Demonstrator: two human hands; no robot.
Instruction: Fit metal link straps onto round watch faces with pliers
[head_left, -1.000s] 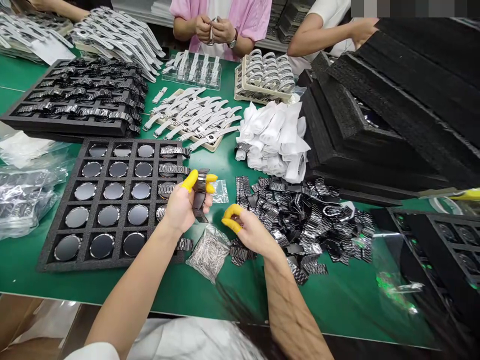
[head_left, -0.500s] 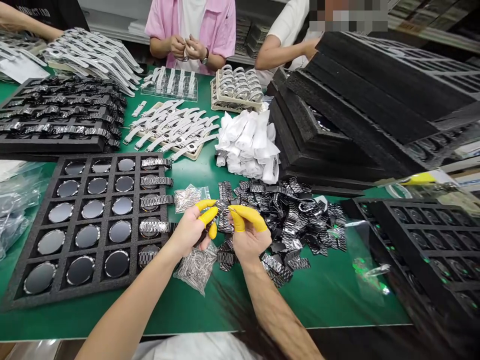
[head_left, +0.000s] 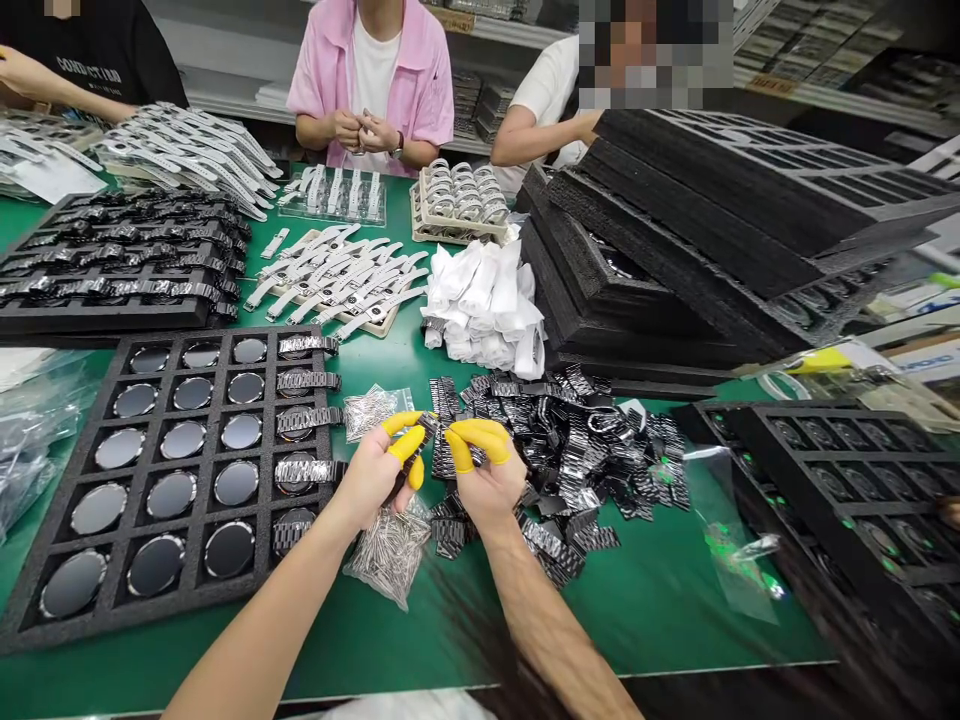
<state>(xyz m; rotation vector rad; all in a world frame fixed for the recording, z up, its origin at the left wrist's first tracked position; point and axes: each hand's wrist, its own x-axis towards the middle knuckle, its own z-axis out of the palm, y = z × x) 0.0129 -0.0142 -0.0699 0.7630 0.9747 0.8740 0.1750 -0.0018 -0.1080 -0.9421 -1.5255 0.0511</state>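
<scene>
Yellow finger covers are on both hands. My left hand (head_left: 382,470) is closed on a black metal watch band (head_left: 426,430), whose end shows between thumb and forefinger. Just right of it, my right hand (head_left: 484,470) has its fingertips pinched beside the band's end; whatever they hold is too small to make out. Behind and right of my hands lies a heap of black metal bands (head_left: 570,440). One bag of small metal pins (head_left: 386,555) lies below my left hand, another (head_left: 369,410) above it.
At left is a black foam tray (head_left: 191,470) of round watch faces. White wrapped pieces (head_left: 484,300) and white-strapped watches (head_left: 341,275) lie farther back. Stacked foam trays (head_left: 675,240) rise at right. Several people are across the table, one in a pink shirt (head_left: 427,80).
The view has tilted up slightly, so the table sits lower in the picture. My hands have parted a little, and the band's end now shows between them.
</scene>
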